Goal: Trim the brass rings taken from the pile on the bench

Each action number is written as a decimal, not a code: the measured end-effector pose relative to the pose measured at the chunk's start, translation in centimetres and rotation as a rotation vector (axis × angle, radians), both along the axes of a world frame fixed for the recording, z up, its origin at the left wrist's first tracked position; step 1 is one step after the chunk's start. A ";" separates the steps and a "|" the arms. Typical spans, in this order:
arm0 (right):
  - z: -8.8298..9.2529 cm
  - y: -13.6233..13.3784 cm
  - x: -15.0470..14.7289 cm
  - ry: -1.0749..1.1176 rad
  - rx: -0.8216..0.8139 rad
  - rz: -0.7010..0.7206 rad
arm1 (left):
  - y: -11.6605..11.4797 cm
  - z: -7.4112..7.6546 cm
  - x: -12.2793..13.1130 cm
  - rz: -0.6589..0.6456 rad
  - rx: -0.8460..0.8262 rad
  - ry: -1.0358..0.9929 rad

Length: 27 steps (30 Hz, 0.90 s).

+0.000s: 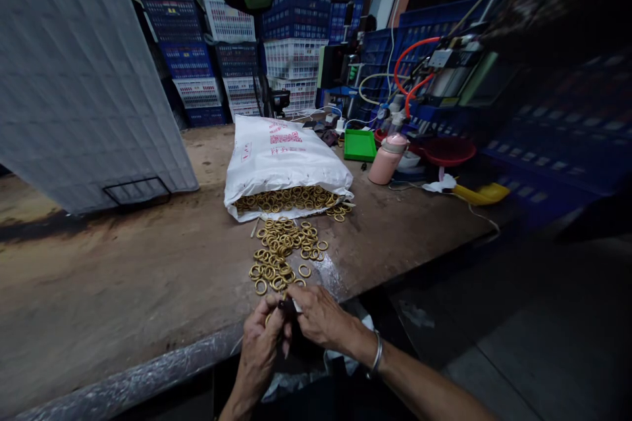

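My left hand (261, 342) and my right hand (320, 317) meet at the near edge of the wooden workbench (148, 276). Both are closed in a pinch around a small dark piece (287, 306). A brass ring seems to sit in my left fingers, though it is hard to make out. Just beyond my hands lies a loose pile of brass rings (282, 253). Behind the pile, a white sack (284, 158) lies on its side with its mouth open toward me, full of more rings. A metal bangle is on my right wrist.
A pink bottle (388, 158), a green tray (360, 145), a red bowl (447, 150) and a yellow scoop (481, 194) stand at the back right, by a machine with hoses. A grey woven sheet (74, 79) leans at left. Stacked crates (291, 46) fill the back.
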State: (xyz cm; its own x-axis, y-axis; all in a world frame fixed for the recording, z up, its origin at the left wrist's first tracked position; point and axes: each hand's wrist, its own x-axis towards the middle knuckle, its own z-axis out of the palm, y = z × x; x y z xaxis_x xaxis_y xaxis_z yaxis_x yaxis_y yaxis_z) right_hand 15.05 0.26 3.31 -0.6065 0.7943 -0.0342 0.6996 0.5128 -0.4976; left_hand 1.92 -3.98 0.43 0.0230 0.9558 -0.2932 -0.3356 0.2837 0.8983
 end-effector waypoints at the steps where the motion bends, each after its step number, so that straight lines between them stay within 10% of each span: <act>1: 0.1 0.0 0.0 0.000 0.003 0.004 | 0.0 -0.1 0.0 0.004 0.006 0.004; 27: -2.5 2.9 3.0 -0.112 0.156 -0.356 | -2.5 0.8 1.0 -0.150 -0.043 -0.118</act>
State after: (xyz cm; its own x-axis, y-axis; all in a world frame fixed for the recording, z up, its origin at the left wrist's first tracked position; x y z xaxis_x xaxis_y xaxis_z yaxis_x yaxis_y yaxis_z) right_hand 18.08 3.19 0.84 -0.2918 0.9550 0.0527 0.8927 0.2917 -0.3436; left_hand 2.91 -6.52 1.23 0.2014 0.9257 -0.3203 -0.3892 0.3757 0.8411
